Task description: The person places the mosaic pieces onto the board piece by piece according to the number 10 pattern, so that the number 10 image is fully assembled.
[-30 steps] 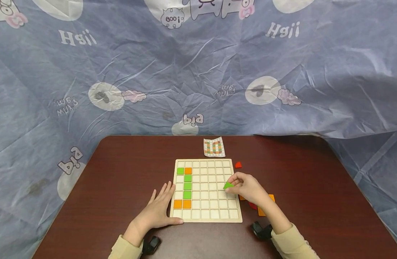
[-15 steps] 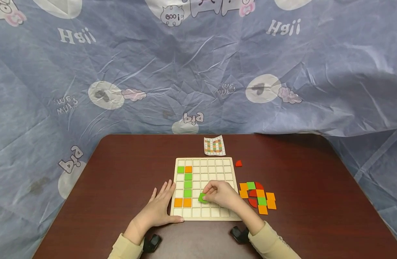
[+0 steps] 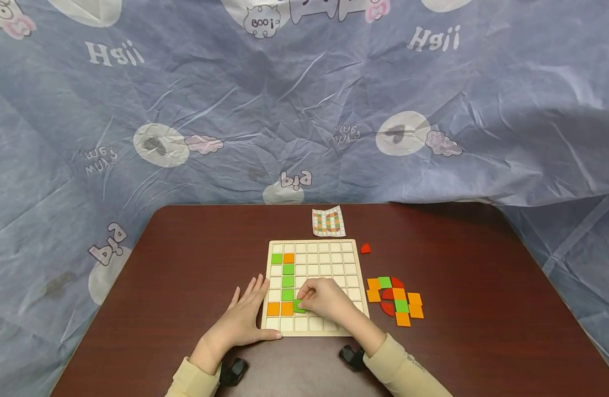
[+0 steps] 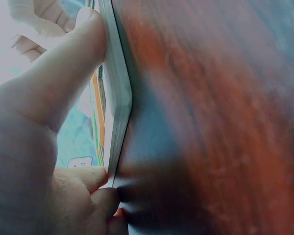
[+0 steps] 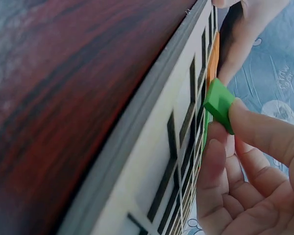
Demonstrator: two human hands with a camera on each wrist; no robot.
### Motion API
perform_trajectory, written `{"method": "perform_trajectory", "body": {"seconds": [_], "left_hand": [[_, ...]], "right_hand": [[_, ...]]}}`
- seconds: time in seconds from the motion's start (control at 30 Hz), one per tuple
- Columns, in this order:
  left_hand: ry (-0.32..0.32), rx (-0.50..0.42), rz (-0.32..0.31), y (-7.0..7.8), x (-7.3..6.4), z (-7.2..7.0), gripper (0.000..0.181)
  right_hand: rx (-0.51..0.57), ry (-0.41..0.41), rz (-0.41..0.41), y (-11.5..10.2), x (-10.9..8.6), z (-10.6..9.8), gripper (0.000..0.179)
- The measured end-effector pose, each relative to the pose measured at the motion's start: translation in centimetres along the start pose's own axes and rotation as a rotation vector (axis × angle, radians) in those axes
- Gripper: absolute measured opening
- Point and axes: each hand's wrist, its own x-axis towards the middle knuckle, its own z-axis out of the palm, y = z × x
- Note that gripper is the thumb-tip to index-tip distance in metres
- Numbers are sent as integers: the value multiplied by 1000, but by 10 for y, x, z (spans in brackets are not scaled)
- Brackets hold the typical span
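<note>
A pale wooden grid board lies on the table, with green and orange square tiles set in its two left columns. My right hand pinches a green square tile between thumb and fingers. In the head view that tile sits right beside the orange tile in the second column; in the right wrist view it tilts close over the board. My left hand is spread at the board's lower left corner, fingertips at the left edge and thumb along the front edge.
Right of the board lies a loose group of orange, green and red tiles. A single red quarter-round tile lies farther back. Behind the board is a printed pattern card. A printed cloth hangs behind the table.
My right hand has carried the green tile left across the board, from its right side to beside the orange tile, uncovering the loose tiles. My left hand has stayed in place.
</note>
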Motion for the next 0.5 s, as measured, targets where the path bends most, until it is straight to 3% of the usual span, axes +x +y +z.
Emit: {"method": "perform_trajectory", "body": {"seconds": [0.5], "left_hand": [[-6, -10, -7, -1, 2, 0, 119]], "right_hand": [[-84, 15, -27, 0, 0, 3, 7]]}}
